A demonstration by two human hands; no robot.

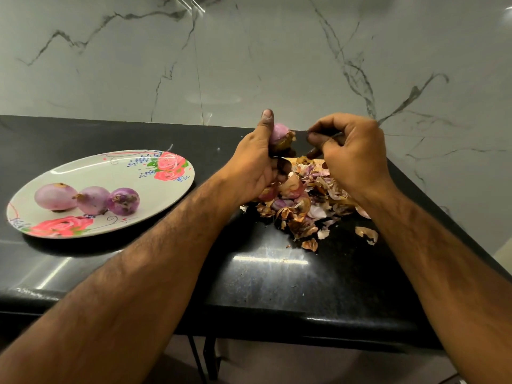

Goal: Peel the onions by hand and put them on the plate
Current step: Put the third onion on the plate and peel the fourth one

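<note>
left hand (256, 164) grips small pink half-peeled onion (279, 133) (thumb upright) | right hand (353, 156) curled, what it holds unclear | three peeled onions (92, 199) on oval rose-printed plate (110, 176)

One view only, worn on the person's head. It faces forward and down, close over the black tabletop (263, 273), with the left hand (255, 164) and right hand (354, 156) mid-frame and the marble wall (249, 65) behind.
</note>
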